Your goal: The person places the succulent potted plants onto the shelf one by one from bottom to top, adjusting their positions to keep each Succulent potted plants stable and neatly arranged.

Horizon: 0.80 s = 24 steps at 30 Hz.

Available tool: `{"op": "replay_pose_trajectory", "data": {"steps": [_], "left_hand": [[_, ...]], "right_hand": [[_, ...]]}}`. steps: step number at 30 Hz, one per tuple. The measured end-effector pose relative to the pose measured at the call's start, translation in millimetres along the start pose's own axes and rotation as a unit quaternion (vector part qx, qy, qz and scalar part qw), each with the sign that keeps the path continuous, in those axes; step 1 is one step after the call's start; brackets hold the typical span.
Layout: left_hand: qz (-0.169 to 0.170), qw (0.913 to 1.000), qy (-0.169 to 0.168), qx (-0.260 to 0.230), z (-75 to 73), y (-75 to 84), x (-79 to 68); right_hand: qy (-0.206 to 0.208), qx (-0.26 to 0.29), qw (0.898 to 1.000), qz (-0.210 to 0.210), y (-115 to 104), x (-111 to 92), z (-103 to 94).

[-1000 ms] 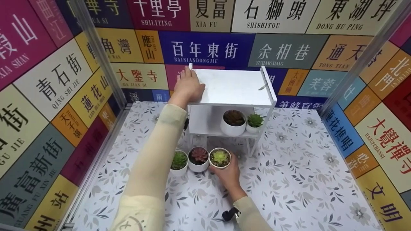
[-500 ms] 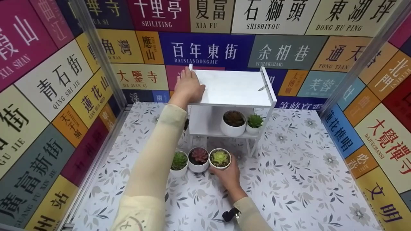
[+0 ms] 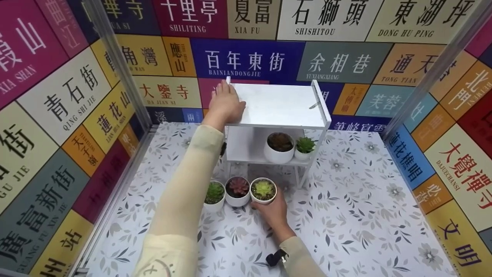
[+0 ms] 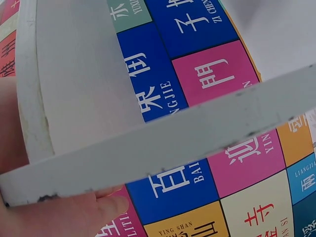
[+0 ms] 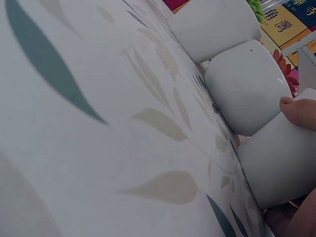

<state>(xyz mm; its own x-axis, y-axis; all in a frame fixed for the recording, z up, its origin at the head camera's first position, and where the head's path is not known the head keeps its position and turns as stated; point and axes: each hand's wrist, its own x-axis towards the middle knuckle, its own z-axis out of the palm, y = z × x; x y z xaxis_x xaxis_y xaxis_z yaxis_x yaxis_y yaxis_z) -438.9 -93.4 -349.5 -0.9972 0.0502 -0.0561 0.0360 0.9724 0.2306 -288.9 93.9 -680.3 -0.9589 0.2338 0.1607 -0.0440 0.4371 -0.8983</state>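
My left hand [image 3: 226, 104] holds the left edge of a white two-tier shelf [image 3: 280, 104], its thumb over the top board and its fingers along the side rail. In the left wrist view, the shelf's rail [image 4: 163, 138] crosses in front of the hand. My right hand [image 3: 273, 209] grips a potted yellow-green succulent [image 3: 263, 189] standing on the tablecloth; the right wrist view shows thumb and fingers on either side of its white pot [image 5: 281, 158]. To its left stand a potted red succulent [image 3: 237, 188] and a potted green succulent [image 3: 214, 194], the latter partly behind my left forearm.
On the shelf's lower board sit a larger pot with a dark brown succulent [image 3: 280, 147] and a small potted green succulent [image 3: 305, 147]. A leaf-patterned tablecloth [image 3: 357, 207] covers the table. Sign-printed walls [image 3: 246, 57] with metal corner posts [image 3: 123, 65] enclose it.
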Motion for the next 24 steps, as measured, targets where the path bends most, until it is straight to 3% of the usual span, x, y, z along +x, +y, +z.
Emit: {"op": "replay_pose_trajectory", "data": {"steps": [24], "left_hand": [[0.001, 0.9997, 0.006, -0.024, 1.5, -1.4, 1.8]], "right_hand": [[-0.008, 0.010, 1.000, -0.008, -12.5, 0.2, -8.9]]}}
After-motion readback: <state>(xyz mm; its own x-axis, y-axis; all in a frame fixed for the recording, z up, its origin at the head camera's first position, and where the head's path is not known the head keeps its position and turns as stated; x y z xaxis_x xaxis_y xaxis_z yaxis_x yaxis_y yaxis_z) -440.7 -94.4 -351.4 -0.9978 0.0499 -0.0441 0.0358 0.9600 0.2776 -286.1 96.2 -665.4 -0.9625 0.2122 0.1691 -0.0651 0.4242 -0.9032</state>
